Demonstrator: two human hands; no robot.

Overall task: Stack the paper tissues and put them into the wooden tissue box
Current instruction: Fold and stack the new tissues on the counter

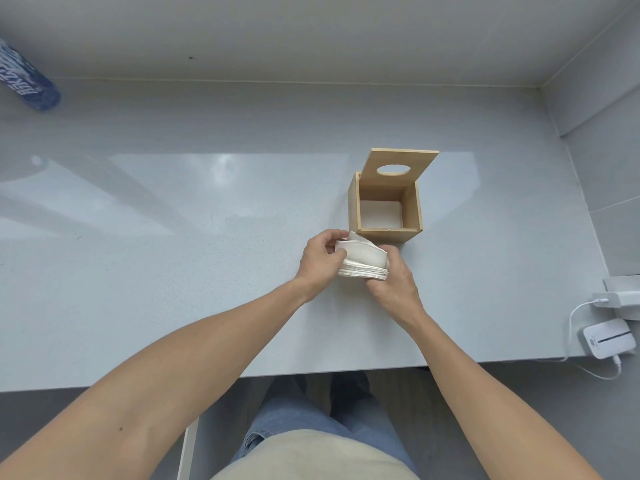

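A stack of white paper tissues [363,259] is held between both hands just above the grey counter, directly in front of the wooden tissue box [412,213]. My left hand [320,263] grips the stack's left side with thumb and fingers. My right hand [393,282] clasps its right side and lower edge. The top sheets bow upward. The box stands open, its lid [403,166] with an oval hole tilted up at the back. A white surface shows at the bottom inside the box.
A blue printed cylinder [27,79] lies at the far left by the wall. White devices with a cable [607,337] sit at the counter's right edge. The counter's front edge [311,372] runs below my forearms.
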